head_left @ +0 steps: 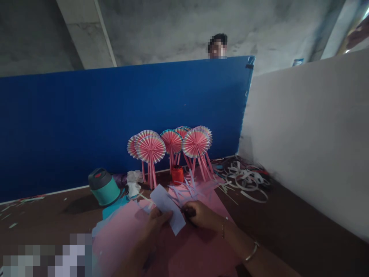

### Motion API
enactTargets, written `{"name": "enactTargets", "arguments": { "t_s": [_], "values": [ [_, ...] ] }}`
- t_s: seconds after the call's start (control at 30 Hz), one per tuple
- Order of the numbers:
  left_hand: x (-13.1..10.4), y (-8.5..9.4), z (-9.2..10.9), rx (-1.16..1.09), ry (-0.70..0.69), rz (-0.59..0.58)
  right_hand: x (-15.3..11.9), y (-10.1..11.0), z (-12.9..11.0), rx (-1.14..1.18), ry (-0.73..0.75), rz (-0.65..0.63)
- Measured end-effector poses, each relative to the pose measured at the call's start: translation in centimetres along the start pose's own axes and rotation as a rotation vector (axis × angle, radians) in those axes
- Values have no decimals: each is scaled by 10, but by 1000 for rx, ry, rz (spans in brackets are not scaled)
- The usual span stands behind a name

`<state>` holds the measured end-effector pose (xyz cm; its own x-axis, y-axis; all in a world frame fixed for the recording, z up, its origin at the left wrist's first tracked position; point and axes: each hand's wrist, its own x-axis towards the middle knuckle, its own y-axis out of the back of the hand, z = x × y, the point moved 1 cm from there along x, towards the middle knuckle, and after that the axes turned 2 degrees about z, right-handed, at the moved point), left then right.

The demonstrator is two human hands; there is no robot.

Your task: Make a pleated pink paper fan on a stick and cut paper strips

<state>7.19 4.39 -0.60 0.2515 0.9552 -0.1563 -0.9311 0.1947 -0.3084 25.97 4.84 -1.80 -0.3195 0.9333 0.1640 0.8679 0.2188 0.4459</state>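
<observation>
My left hand (158, 220) is closed on a strip of pale lilac paper (164, 204), with the thumb lying on top of it. The strip slants down toward the right. At its right edge my right hand (197, 212) is closed around dark-handled scissors (188, 211), whose blades are mostly hidden by the paper and fingers. Thin cut lilac strips (188, 188) lie loosely just beyond both hands. Beneath them, large pink paper sheets (201, 246) cover the middle of the table.
Several pink pleated paper fans (151, 149) on sticks stand against a blue partition (86, 115). Near them are a red container (177, 175), a teal-and-grey container (104, 187) and curled white strips (248, 179). A white partition (311, 134) borders the right. A person's head (217, 46) shows above the blue partition.
</observation>
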Motion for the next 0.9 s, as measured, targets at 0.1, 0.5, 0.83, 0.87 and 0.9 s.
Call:
{"name": "enactTargets", "arguments": {
  "t_s": [0.1,0.5,0.83,0.87,0.9],
  "values": [
    [1,1,-3,8,-1,-9,0,-1,0,22,-3,5],
    [0,0,-1,24,2,0,1,-1,1,47,-17,-11],
    [12,7,-12,76,17,-46,2,-5,6,84,-58,11],
    [13,7,-13,72,21,-49,2,-5,6,89,-61,11],
    [13,8,-13,66,24,-52,2,-5,7,86,-59,14]
  ]
}}
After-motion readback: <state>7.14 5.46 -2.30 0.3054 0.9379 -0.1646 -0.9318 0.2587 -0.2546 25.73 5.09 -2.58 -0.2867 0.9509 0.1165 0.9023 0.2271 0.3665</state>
